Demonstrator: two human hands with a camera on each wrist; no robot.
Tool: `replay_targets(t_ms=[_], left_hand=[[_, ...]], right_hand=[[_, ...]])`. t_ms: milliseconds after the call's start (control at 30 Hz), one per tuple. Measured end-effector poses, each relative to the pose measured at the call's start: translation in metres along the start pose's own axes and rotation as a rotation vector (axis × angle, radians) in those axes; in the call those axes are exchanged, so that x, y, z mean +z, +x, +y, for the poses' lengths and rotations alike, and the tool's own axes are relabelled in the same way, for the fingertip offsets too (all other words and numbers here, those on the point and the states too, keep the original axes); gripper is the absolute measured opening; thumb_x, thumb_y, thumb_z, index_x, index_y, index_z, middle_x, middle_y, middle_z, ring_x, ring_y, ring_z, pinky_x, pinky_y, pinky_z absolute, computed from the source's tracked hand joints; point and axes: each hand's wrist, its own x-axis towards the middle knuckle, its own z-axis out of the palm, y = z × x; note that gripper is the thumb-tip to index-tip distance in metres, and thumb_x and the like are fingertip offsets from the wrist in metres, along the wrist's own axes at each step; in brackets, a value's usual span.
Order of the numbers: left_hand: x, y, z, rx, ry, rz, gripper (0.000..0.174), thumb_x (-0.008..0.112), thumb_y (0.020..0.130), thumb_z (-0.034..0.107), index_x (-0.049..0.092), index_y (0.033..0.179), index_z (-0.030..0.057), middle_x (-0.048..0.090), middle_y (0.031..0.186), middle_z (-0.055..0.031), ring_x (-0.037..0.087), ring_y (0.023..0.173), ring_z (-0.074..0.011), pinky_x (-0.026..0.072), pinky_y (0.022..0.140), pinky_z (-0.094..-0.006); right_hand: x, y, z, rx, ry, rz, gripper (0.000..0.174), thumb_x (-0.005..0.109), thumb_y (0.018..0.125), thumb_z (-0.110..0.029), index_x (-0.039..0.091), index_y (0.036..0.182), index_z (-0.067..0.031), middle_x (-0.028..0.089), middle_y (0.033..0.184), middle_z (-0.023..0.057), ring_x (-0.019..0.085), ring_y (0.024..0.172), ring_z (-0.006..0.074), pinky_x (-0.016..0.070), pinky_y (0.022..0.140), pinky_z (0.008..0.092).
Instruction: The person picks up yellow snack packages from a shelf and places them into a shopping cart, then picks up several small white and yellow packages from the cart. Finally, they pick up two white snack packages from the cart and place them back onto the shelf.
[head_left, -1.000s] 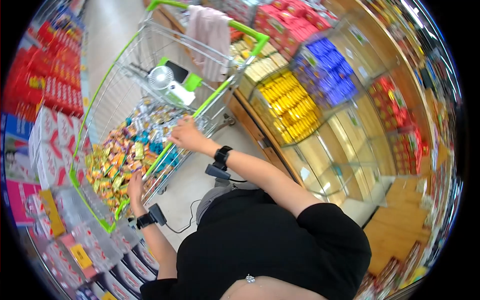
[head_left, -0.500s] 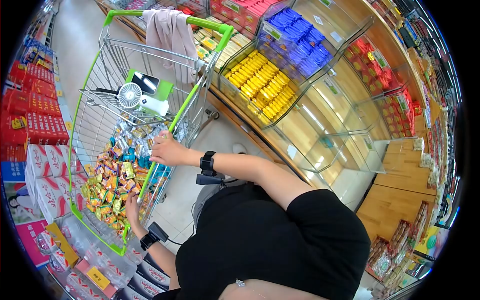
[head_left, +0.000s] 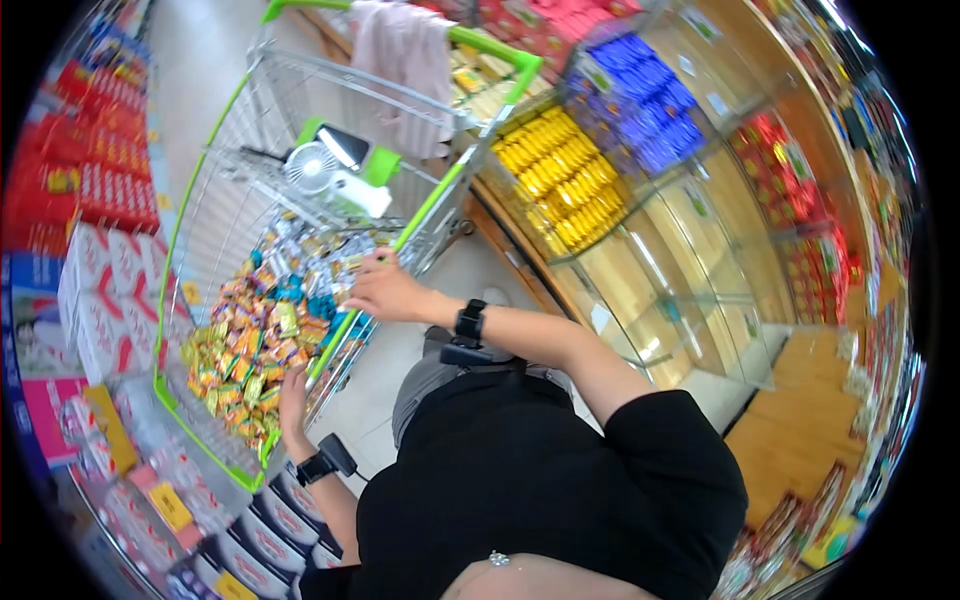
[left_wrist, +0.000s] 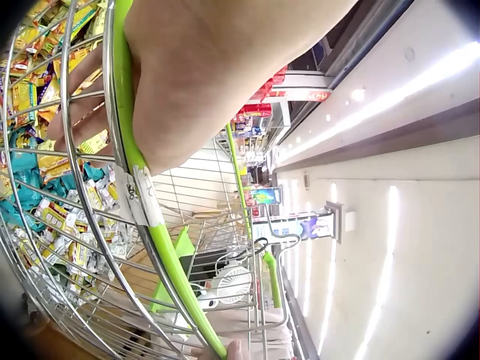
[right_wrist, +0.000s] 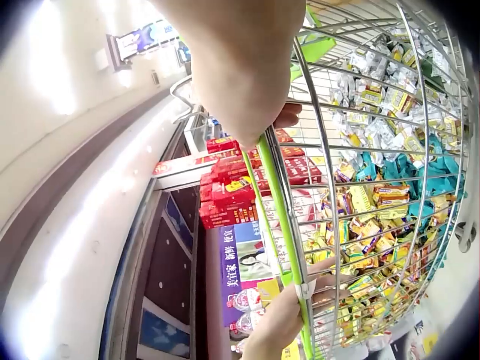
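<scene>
- Just in front of the body, the left hand [head_left: 291, 410] lies over the green rail [head_left: 425, 212], its fingers long, relaxed and a little apart on the inner side of the wires; they grip no sweet that shows, and whether they touch any I cannot tell
- Farther along that rail, the right hand [head_left: 388, 288] grips it with bent fingers over the top
- Inside the shopping cart [head_left: 523, 68], by both hands, lies a heap of wrapped sweets [head_left: 245, 345], gold and orange near the left hand, teal and silver near the right
- Beyond the heap sit a white fan [head_left: 311, 167] and a dark-screened phone [head_left: 343, 147] against a bright green piece [head_left: 382, 165]
- Over the far handle hangs a pale pink cloth [head_left: 410, 50]
- Past the cart stand white boxes [head_left: 110, 295] and red packs [head_left: 100, 180] on one side, yellow packets [head_left: 560, 180] and blue packets [head_left: 640, 105] in clear bins on the other
</scene>
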Motion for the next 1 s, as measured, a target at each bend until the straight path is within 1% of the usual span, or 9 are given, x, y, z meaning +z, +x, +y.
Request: replay_targets(t_ms=[133, 267, 400, 433, 500, 667, 700, 833, 1000], left_hand=[[0.003, -0.001, 0.017, -0.019, 0.066, 0.033, 0.032, 0.041, 0.08, 0.016, 0.053, 0.105, -0.0014, 0.056, 0.102, -0.0142, 0.051, 0.097, -0.0231, 0.0369, 0.084, -0.0292], [0.009, -0.006, 0.036, -0.07, 0.073, 0.024, 0.035, 0.043, 0.075, 0.016, 0.053, 0.106, 0.0013, 0.058, 0.094, -0.016, 0.054, 0.089, -0.0238, 0.0398, 0.078, -0.0295], [0.014, -0.012, 0.065, -0.263, 0.221, 0.134, 0.036, 0.043, 0.074, 0.024, 0.055, 0.106, 0.0121, 0.06, 0.09, -0.0143, 0.056, 0.084, -0.0267, 0.0413, 0.073, -0.0332], [0.015, -0.012, 0.062, -0.231, 0.225, 0.168, 0.034, 0.043, 0.074, 0.026, 0.056, 0.104, 0.0146, 0.06, 0.088, -0.0125, 0.056, 0.083, -0.0269, 0.0416, 0.072, -0.0348], [0.018, -0.014, 0.059, -0.21, 0.239, 0.169, 0.033, 0.043, 0.074, 0.026, 0.056, 0.103, 0.0146, 0.06, 0.086, -0.0121, 0.057, 0.081, -0.0265, 0.0416, 0.071, -0.0346], [0.016, -0.008, 0.071, -0.239, 0.163, 0.096, 0.027, 0.048, 0.074, 0.021, 0.058, 0.098, 0.0114, 0.06, 0.076, -0.0103, 0.057, 0.068, -0.0202, 0.0419, 0.061, -0.0298], [0.02, -0.006, 0.067, -0.216, 0.047, 0.155, 0.025, 0.05, 0.074, 0.018, 0.058, 0.096, 0.0077, 0.06, 0.072, -0.01, 0.056, 0.063, -0.0178, 0.0417, 0.057, -0.028], [0.023, 0.002, 0.065, -0.229, 0.072, 0.207, 0.023, 0.051, 0.075, 0.016, 0.058, 0.094, 0.0049, 0.06, 0.072, -0.0098, 0.057, 0.062, -0.0175, 0.0423, 0.057, -0.0284], [0.033, -0.005, 0.069, -0.126, 0.139, 0.455, 0.017, 0.051, 0.076, 0.014, 0.058, 0.088, 0.0032, 0.061, 0.07, -0.0097, 0.058, 0.061, -0.0186, 0.0441, 0.056, -0.0296]], right_hand=[[-0.01, 0.007, 0.001, 0.0, -0.04, 0.048, 0.021, 0.056, 0.076, -0.03, 0.058, 0.064, -0.0118, 0.05, 0.063, -0.0015, 0.047, 0.08, 0.0162, 0.0254, 0.084, 0.0398], [-0.027, 0.012, 0.0, 0.015, -0.004, -0.061, 0.021, 0.056, 0.076, -0.028, 0.058, 0.064, -0.0108, 0.05, 0.063, -0.0009, 0.046, 0.08, 0.0167, 0.0257, 0.082, 0.0399], [-0.028, 0.018, 0.002, 0.049, -0.051, -0.147, 0.024, 0.053, 0.079, -0.028, 0.057, 0.063, -0.0107, 0.05, 0.065, -0.0022, 0.046, 0.074, 0.0158, 0.025, 0.081, 0.0401], [-0.028, 0.02, 0.003, 0.08, -0.092, -0.228, 0.024, 0.053, 0.079, -0.028, 0.058, 0.063, -0.0104, 0.051, 0.066, -0.0016, 0.047, 0.074, 0.0166, 0.0254, 0.081, 0.0413], [-0.031, 0.024, 0.005, 0.124, -0.139, -0.391, 0.026, 0.05, 0.081, -0.029, 0.061, 0.067, -0.0098, 0.055, 0.07, 0.0011, 0.051, 0.075, 0.0195, 0.0259, 0.081, 0.0458], [-0.03, 0.028, 0.011, 0.105, -0.154, -0.434, 0.027, 0.05, 0.079, -0.032, 0.063, 0.068, -0.0112, 0.056, 0.067, 0.0033, 0.053, 0.075, 0.0216, 0.0265, 0.078, 0.0497], [-0.03, 0.028, 0.011, 0.112, -0.149, -0.448, 0.027, 0.05, 0.079, -0.033, 0.063, 0.068, -0.0112, 0.056, 0.067, 0.0032, 0.053, 0.075, 0.0215, 0.0262, 0.078, 0.0498], [-0.028, 0.031, 0.014, 0.126, -0.146, -0.479, 0.028, 0.05, 0.079, -0.034, 0.063, 0.066, -0.0112, 0.057, 0.069, 0.0038, 0.053, 0.075, 0.0219, 0.0261, 0.078, 0.0493], [-0.036, 0.033, 0.014, 0.145, -0.11, -0.588, 0.028, 0.049, 0.081, -0.032, 0.064, 0.07, -0.0111, 0.057, 0.071, 0.0045, 0.053, 0.076, 0.0224, 0.0266, 0.078, 0.0476]])
